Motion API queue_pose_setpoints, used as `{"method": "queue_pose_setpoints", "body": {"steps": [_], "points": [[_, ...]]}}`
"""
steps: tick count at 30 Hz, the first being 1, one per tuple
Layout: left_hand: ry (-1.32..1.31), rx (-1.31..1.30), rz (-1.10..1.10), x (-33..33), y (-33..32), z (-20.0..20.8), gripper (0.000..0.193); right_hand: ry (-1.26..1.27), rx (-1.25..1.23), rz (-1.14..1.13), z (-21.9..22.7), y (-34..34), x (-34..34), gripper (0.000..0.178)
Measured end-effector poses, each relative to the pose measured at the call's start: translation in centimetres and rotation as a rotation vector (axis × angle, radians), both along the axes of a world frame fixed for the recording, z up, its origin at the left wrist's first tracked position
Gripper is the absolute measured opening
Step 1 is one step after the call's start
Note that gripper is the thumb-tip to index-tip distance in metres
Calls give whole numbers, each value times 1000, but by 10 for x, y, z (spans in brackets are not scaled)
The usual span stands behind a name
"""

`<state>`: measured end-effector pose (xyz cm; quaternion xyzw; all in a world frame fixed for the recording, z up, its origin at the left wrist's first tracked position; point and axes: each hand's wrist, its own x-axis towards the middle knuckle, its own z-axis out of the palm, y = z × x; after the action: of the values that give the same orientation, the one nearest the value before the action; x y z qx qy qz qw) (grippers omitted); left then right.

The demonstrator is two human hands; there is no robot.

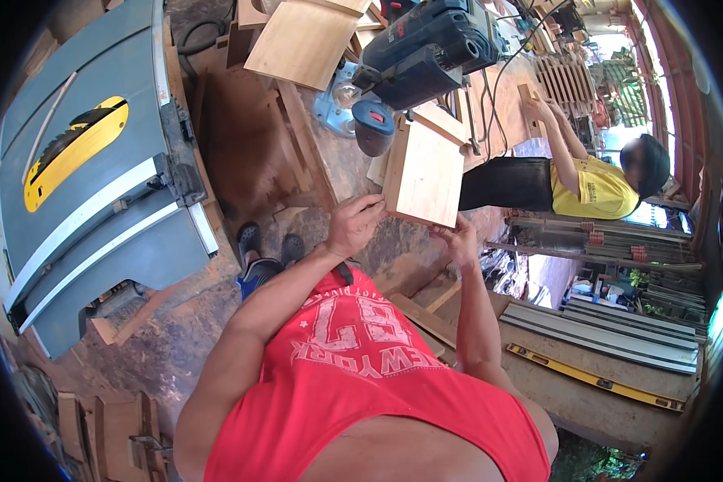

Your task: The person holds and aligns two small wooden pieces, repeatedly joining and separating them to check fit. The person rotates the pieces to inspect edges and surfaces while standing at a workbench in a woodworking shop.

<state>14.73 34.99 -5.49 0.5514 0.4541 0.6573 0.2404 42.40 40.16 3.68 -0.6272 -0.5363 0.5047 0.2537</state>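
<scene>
A pale, flat wooden board [426, 173] is held in front of me, tilted, with its far end near a narrower wooden strip [440, 120]. My left hand [357, 225] pinches the board's near left corner between thumb and fingers. At the near right corner my right hand [459, 241] is closed on the edge, its fingers partly hidden beneath the board. Just past the board, a dark blue corded router [426, 60] with a round knob and a light blue base [341, 100] lies on its side on the workbench [317, 149].
To my left stands a table saw [96, 104] with its blade in a yellow insert [76, 153]. Another wooden panel [305, 44] lies beyond. A co-worker in a yellow shirt [590, 189] handles a wooden piece [528, 108] at right. A yellow spirit level [594, 377] lies nearer.
</scene>
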Motion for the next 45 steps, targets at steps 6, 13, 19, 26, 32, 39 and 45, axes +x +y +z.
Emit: {"method": "queue_pose_setpoints", "body": {"steps": [6, 13, 19, 26, 32, 39, 45], "points": [[-7, -21, -46, -4, 2, 0, 22, -28, 37, 54, -10, 0, 12, 45], [-28, -9, -61, -4, 5, 1, 20, -58, 104, 61, -20, -4, 12, 39], [-49, -16, -87, -8, 8, -1, 20, -16, 106, -3, -25, -4, 8, 42], [50, 37, -77, -16, 18, -7, 19, -109, 170, -52, -34, -8, 3, 43], [38, 18, -98, -19, 20, 1, 19, -115, 168, -72, -32, -10, -3, 42], [25, 2, -75, -17, 20, 2, 18, -160, 195, -45, -35, -8, -1, 42], [24, 9, -45, -16, 19, 3, 17, -179, 206, -36, -36, -8, -1, 44]]}}
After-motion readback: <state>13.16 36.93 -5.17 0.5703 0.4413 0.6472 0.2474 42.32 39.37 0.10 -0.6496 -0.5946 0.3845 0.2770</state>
